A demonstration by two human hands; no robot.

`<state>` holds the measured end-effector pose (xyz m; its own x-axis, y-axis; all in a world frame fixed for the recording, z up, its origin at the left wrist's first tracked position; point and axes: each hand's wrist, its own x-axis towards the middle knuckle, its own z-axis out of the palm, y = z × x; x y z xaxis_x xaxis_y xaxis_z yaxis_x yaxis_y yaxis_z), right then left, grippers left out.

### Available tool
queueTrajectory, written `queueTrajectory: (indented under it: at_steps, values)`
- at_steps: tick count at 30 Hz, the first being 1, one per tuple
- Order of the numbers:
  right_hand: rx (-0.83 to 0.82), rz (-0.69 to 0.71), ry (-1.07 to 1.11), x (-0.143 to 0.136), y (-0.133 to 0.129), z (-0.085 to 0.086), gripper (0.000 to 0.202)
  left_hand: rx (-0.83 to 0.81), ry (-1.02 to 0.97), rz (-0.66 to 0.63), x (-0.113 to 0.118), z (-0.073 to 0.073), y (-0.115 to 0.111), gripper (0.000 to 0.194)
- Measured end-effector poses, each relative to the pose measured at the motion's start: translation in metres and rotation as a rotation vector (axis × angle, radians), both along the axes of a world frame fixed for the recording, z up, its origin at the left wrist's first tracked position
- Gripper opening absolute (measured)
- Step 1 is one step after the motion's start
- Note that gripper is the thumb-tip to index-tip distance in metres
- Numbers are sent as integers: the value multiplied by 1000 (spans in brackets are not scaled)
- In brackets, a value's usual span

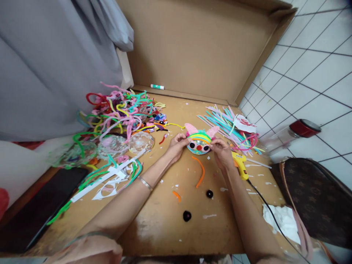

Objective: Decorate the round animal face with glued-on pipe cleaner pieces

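Observation:
A small colourful craft face [199, 142] with pink ears, black round eyes, a red nose and green, yellow and orange bands is held over the middle of the table. My left hand [178, 145] pinches its left edge, and my right hand [221, 151] grips its right edge. Below it lie a curved orange pipe cleaner [201, 172], a shorter orange piece [176, 196] and two black round pieces [209, 193], [187, 216]. Just right of my right hand is a yellow glue gun [241, 165] with a black cord.
Tangled pipe cleaners [123, 110] and clear plastic domes [140, 143] fill the left. Straight pipe cleaners [220, 123] lie at the back right. A black phone-like slab [44, 205], a glue stick [157, 87], a bottle [288, 135], a brown bag [316, 198] and white tissue [283, 222] surround the work.

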<state>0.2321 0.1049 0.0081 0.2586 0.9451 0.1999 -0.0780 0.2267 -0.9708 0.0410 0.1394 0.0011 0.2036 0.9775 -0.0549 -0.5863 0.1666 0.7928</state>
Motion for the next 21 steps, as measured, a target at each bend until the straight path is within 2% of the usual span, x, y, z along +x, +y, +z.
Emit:
queueTrajectory:
  at_steps: [5,8,15,21]
  values:
    - [2,17,-22,1,-1,-1,25,-33,-32,-31,1,0,-2,54]
    - [5,20,45,-1,-1,-3,29,-33,-41,-15,1,1,-4,55]
    - [-20,-2,189,-7,-1,-9,53,10,-12,26,3,-2,-5,55]
    - [-28,40,206,-5,-3,-11,59,26,-21,27,3,-3,-7,55]
